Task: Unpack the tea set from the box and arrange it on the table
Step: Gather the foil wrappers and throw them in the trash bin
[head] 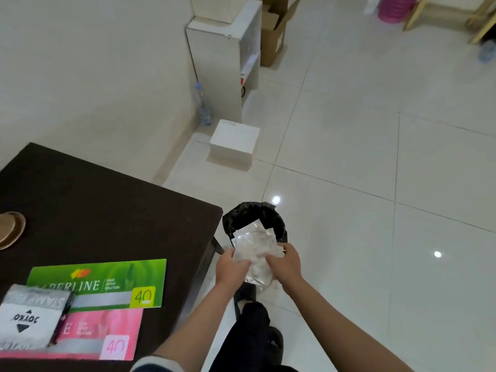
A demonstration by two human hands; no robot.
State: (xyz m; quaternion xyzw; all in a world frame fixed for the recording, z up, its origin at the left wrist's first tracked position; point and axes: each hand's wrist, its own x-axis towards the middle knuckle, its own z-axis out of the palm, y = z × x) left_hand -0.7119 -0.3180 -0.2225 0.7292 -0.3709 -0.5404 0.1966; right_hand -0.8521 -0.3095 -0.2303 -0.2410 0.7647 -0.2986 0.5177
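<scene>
Both hands grip a crumpled bundle of clear plastic wrapping (256,253) over a bin lined with a black bag (243,217) that stands on the floor beside the table's corner. My left hand (232,267) holds the bundle's left side and my right hand (285,263) holds its right side. On the dark brown table (107,205), at the far left edge, lies a round gold-brown saucer or lid (10,229), partly cut off by the frame. A white closed box (233,140) rests on the floor near the wall.
Green (99,280) and pink (102,331) file packs and a white stamp-pad box (29,318) lie on the table's near part. A water bottle (203,106), a white shelf unit (228,55) and a cardboard box (273,36) stand along the wall. My feet are below the bin.
</scene>
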